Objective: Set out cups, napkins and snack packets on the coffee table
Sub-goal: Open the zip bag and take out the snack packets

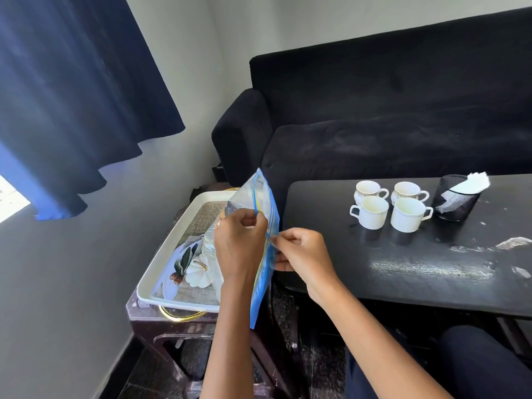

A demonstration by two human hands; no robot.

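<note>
I hold a clear zip bag with blue edges (260,197) upright over the gap between the tray and the coffee table. My left hand (240,244) pinches one side of its zip strip. My right hand (300,254) pinches the other side, close beside the left. What the bag holds is hidden behind my hands. Several white cups (390,207) stand together on the black coffee table (403,269). A black mesh holder (456,201) with white napkins (475,182) stands just right of the cups.
A white tray with a printed leaf pattern (172,260) rests on a dark side table (161,315) to the left, under the bag. A black sofa (388,110) runs behind the coffee table. Dark blue curtains (72,96) hang at the left.
</note>
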